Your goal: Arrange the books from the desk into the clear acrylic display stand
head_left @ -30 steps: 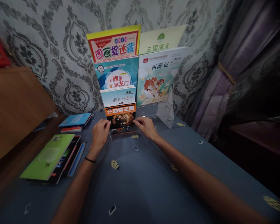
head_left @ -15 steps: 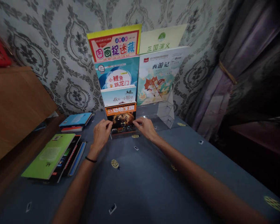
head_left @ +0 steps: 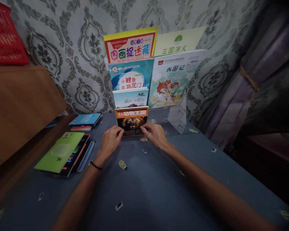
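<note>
A book with an orange title band and a lion on its cover stands in the lowest front tier of a clear acrylic book rack. My left hand is closed in a pinch at the book's lower left edge. At its lower right edge, my right hand pinches too, thumb against fingertips. Behind the lion book rise a pale blue book, a teal book and a yellow-bordered pink book. The right column holds a white and green illustrated book before a pale green one.
Left on the blue patterned cloth lie a stack topped by a lime green book and another topped by a blue book. A wooden cabinet carries a red basket. A tied curtain hangs at right.
The view has shifted, so the rack appears farther right. Both my hands sit slightly lower on the lion book, near its bottom edge. The other books keep their places.
</note>
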Demonstrator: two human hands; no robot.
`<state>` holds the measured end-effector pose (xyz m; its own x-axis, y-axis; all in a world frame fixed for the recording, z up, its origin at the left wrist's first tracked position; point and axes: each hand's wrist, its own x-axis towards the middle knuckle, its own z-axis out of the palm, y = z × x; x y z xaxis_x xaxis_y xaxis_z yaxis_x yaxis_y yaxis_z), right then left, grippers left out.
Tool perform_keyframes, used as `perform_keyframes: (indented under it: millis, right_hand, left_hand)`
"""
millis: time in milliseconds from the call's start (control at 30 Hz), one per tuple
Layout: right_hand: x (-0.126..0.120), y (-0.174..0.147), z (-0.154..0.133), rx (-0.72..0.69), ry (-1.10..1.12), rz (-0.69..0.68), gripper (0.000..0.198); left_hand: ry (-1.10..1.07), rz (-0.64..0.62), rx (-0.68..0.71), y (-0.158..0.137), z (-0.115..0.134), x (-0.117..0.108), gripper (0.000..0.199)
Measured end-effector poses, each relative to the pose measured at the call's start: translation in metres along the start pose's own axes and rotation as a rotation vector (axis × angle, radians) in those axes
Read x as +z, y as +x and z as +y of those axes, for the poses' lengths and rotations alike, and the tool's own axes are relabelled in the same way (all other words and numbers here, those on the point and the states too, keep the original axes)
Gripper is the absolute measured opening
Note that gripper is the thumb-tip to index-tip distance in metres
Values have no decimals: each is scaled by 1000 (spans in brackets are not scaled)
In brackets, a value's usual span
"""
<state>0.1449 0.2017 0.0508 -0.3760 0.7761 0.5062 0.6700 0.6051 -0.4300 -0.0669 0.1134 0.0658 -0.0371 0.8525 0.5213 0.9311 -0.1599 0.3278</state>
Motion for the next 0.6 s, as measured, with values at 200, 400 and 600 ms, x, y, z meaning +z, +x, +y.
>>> perform_keyframes:
  millis: [200,400,600]
  right_hand:
    - [6,-9,-2,22,94,-37,27]
    - [7,-18,0,31,195,-52,27]
    - [4,-31,-3,13,244,-97,27]
  left_hand:
    - [111,-115,-33,-23,4,-15,25]
    - [348,-189,-97,-50,-12,-46,29]
    - [690,-172,-443,-78,-84,-102,40]
